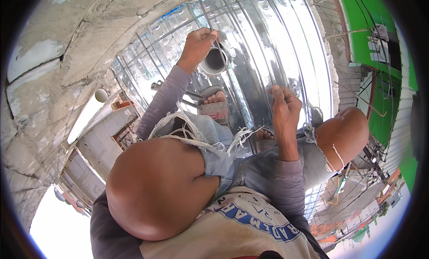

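I squat on shiny corrugated metal decking (286, 40) overlaid with a grid of thin steel reinforcing bars. Ahead of me, my left hand (196, 48) is closed, its thumb and fingers pinching a reinforcing bar (205, 13). Just beside that hand, the round open end of a pipe (214, 61) shows at the decking. My right hand (286, 110), nearer and to the right, is closed with thumb and forefinger together at another bar (267, 71). What lies between those fingertips is too small to make out. My sandalled feet (214, 98) rest below, between the hands.
Rough concrete (58, 80) rises along the left, with a white pipe (89, 112) beside it. A crumbly concrete edge (328, 58) borders the decking at right. Beyond are loose cables (373, 18), a green wall (357, 40) and corrugated roofing (400, 129).
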{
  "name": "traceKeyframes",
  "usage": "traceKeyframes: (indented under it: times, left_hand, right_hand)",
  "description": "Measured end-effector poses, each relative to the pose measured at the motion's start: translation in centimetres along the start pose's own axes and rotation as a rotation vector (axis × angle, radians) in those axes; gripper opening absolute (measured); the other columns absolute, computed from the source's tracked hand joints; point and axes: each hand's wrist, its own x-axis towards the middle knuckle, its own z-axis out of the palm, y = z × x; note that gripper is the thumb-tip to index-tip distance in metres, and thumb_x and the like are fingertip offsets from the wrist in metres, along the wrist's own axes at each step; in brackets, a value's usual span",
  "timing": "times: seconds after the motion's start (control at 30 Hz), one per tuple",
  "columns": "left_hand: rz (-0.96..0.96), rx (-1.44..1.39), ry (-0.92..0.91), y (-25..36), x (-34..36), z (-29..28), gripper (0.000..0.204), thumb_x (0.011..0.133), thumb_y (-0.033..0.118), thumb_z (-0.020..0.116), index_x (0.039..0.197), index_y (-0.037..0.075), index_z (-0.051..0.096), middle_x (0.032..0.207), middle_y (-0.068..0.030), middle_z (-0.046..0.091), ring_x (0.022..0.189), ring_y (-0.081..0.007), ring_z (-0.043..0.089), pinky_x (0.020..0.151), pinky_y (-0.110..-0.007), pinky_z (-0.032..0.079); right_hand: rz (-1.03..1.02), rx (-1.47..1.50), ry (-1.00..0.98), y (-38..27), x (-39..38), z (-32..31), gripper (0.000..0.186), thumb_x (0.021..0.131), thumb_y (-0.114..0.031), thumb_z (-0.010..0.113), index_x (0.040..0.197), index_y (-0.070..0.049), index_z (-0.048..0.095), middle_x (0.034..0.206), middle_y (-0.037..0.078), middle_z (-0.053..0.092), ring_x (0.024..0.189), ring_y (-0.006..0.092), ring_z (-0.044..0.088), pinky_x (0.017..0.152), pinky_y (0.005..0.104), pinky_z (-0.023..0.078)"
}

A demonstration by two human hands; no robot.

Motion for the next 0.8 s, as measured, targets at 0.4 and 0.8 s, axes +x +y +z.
traceKeyframes:
  times: [0.4, 0.8]
  left_hand:
    - [-0.022, 0.059, 0.185, -4.1, -3.3, -5.1, 0.026, 0.103, 0.021, 0.065, 0.108, -0.003, 0.074, 0.092, -0.0056, 0.079, 0.078, -0.0114, 0.066, 0.076, -0.029, 0.053]
    - [-0.020, 0.494, 0.357, -3.5, -4.3, -5.5, 0.031, 0.097, 0.031, 0.070, 0.102, 0.001, 0.078, 0.083, -0.0126, 0.079, 0.080, -0.0240, 0.076, 0.078, -0.036, 0.059]
  right_hand:
    - [0.012, -0.139, -0.111, 1.8, 0.0, 0.8, 0.034, 0.105, -0.023, 0.061, 0.079, -0.002, 0.062, 0.063, -0.006, 0.041, 0.060, 0.0038, 0.035, 0.054, 0.0280, 0.027]
    - [-0.247, -0.472, -0.206, 2.9, 0.6, -0.2, 0.039, 0.103, -0.026, 0.057, 0.079, 0.005, 0.061, 0.061, 0.011, 0.050, 0.060, 0.0164, 0.046, 0.058, 0.0379, 0.039]
